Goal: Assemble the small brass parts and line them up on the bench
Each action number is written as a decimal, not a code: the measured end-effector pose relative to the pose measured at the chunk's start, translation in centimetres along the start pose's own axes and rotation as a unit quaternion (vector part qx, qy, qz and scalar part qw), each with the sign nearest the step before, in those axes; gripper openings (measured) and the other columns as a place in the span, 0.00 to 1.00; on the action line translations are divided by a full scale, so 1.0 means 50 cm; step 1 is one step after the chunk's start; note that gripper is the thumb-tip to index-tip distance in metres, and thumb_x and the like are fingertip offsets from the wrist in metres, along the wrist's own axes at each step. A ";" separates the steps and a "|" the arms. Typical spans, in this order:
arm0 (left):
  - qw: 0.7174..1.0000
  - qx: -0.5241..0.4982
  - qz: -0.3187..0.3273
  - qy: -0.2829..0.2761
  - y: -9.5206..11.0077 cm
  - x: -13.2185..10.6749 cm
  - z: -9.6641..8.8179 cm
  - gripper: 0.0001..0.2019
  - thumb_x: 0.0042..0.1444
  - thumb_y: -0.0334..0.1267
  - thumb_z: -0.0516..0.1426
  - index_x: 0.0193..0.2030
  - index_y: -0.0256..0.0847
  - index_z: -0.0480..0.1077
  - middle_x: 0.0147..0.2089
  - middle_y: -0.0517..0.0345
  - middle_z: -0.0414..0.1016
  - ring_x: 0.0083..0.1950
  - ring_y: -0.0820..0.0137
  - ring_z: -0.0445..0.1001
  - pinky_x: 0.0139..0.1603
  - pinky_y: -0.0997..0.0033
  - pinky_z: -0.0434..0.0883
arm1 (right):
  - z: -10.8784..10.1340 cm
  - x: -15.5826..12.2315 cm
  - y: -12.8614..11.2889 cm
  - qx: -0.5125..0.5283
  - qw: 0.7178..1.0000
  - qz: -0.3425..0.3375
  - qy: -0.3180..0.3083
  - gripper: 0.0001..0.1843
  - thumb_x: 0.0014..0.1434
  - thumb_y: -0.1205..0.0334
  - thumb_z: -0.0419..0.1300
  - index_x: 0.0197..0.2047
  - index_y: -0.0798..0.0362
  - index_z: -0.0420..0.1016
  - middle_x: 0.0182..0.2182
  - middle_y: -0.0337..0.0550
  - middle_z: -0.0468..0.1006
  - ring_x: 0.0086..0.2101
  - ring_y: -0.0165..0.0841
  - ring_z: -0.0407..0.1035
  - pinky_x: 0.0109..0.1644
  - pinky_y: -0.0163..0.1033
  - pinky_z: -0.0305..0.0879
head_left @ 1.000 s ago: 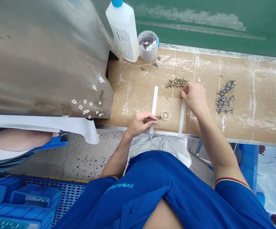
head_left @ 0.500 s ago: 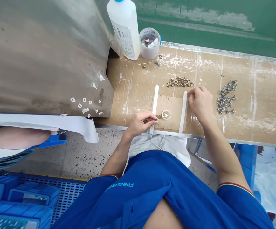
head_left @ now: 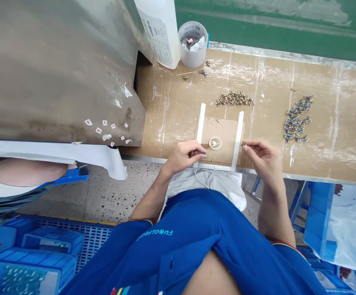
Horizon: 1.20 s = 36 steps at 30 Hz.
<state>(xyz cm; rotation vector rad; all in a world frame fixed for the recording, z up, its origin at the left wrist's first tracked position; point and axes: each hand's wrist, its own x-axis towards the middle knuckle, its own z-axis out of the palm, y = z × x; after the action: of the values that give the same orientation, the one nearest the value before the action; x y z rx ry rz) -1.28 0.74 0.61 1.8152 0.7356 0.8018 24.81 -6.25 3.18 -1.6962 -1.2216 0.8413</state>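
My left hand (head_left: pixel 186 155) is closed in a pinch at the left strip of white tape, on a tiny dark part that its fingers mostly hide. Just past the right tape strip (head_left: pixel 237 137), my right hand (head_left: pixel 265 162) pinches a small brass-coloured metal part (head_left: pixel 243 144) between thumb and forefinger. Between the hands lies a taped-down cardboard square (head_left: pixel 224 155). On it stands a small round white dish (head_left: pixel 215 143) with a thin stick across it. A pile of small brass-coloured parts (head_left: pixel 235 98) lies behind the square. Farther right is a group of similar parts with blue pieces (head_left: pixel 296 123).
At the back left stand a large white bottle (head_left: pixel 162 37) and a tape-roll cup (head_left: pixel 193 45) with scraps in it. A metal housing (head_left: pixel 73 73) borders the table on the left. Blue crates (head_left: pixel 36 258) sit below, and another person's arm (head_left: pixel 27 174) shows at far left.
My right hand has come from the near edge of the brass pile toward me, now with a small part in its fingertips. My left hand has stayed nearly in place. The view has shifted slightly.
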 end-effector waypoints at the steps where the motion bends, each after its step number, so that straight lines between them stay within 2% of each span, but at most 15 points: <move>1: 1.000 0.005 0.003 -0.003 0.000 0.000 0.000 0.05 0.62 0.34 0.62 0.36 0.35 0.76 0.31 0.58 0.74 0.28 0.77 0.68 0.30 0.78 0.66 | 0.013 -0.018 -0.004 0.023 1.000 0.007 -0.008 0.07 0.58 0.57 0.67 0.39 0.49 0.82 0.34 0.43 0.83 0.34 0.33 0.78 0.37 0.39 0.77; 4: 1.000 0.026 0.013 -0.004 -0.002 -0.002 0.000 0.05 0.64 0.34 0.61 0.36 0.35 0.76 0.31 0.57 0.75 0.30 0.76 0.69 0.31 0.77 0.67 | 0.060 -0.057 -0.014 0.086 0.995 0.033 -0.027 0.07 0.57 0.56 0.69 0.38 0.48 0.83 0.34 0.42 0.84 0.33 0.33 0.78 0.34 0.38 0.76; 7: 0.999 0.047 0.020 -0.001 -0.004 -0.003 0.001 0.07 0.65 0.36 0.60 0.36 0.35 0.76 0.31 0.56 0.75 0.31 0.74 0.71 0.32 0.75 0.67 | 0.098 -0.075 -0.016 0.129 0.988 0.067 -0.052 0.10 0.56 0.52 0.70 0.36 0.49 0.83 0.35 0.43 0.84 0.33 0.34 0.78 0.35 0.39 0.77; 13: 0.997 0.074 0.030 -0.024 -0.006 -0.003 0.005 0.09 0.66 0.37 0.60 0.35 0.35 0.76 0.29 0.57 0.74 0.29 0.74 0.69 0.30 0.76 0.65 | 0.133 -0.071 -0.016 0.163 0.978 0.105 -0.082 0.19 0.54 0.42 0.71 0.35 0.50 0.82 0.33 0.44 0.84 0.30 0.33 0.77 0.34 0.39 0.75; 18: 0.995 0.083 0.039 -0.039 -0.006 -0.002 0.009 0.13 0.67 0.41 0.58 0.33 0.36 0.76 0.26 0.59 0.72 0.27 0.75 0.68 0.30 0.75 0.64 | 0.146 -0.065 -0.021 0.180 0.975 0.106 -0.073 0.23 0.52 0.38 0.71 0.35 0.50 0.81 0.32 0.43 0.84 0.31 0.33 0.77 0.35 0.39 0.75; 23: 0.994 0.095 0.039 -0.046 -0.009 -0.003 0.011 0.13 0.67 0.41 0.58 0.33 0.36 0.76 0.28 0.58 0.73 0.28 0.74 0.69 0.31 0.74 0.65 | 0.147 -0.066 -0.016 0.161 0.979 0.088 -0.095 0.24 0.54 0.36 0.69 0.35 0.50 0.79 0.29 0.42 0.82 0.28 0.32 0.75 0.32 0.38 0.73; 30: 0.992 0.097 0.043 -0.068 -0.011 -0.003 0.009 0.11 0.67 0.38 0.58 0.34 0.37 0.76 0.30 0.57 0.76 0.32 0.72 0.72 0.36 0.73 0.68 | 0.148 -0.070 -0.012 0.124 0.984 0.065 -0.109 0.20 0.58 0.40 0.67 0.36 0.50 0.78 0.32 0.44 0.84 0.29 0.34 0.77 0.33 0.39 0.73; 36: 0.992 0.092 0.053 -0.071 -0.014 -0.004 0.008 0.13 0.69 0.40 0.56 0.34 0.38 0.75 0.31 0.56 0.76 0.34 0.71 0.73 0.38 0.72 0.69 | 0.146 -0.066 -0.014 0.106 0.987 0.039 -0.115 0.16 0.60 0.46 0.66 0.34 0.50 0.77 0.32 0.43 0.83 0.30 0.33 0.77 0.33 0.39 0.73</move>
<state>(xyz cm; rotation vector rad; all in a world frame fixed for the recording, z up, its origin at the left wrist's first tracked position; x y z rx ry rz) -1.19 0.59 -0.22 2.0689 0.6428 0.6824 17.17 -7.43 1.03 -1.5139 -1.1755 1.1996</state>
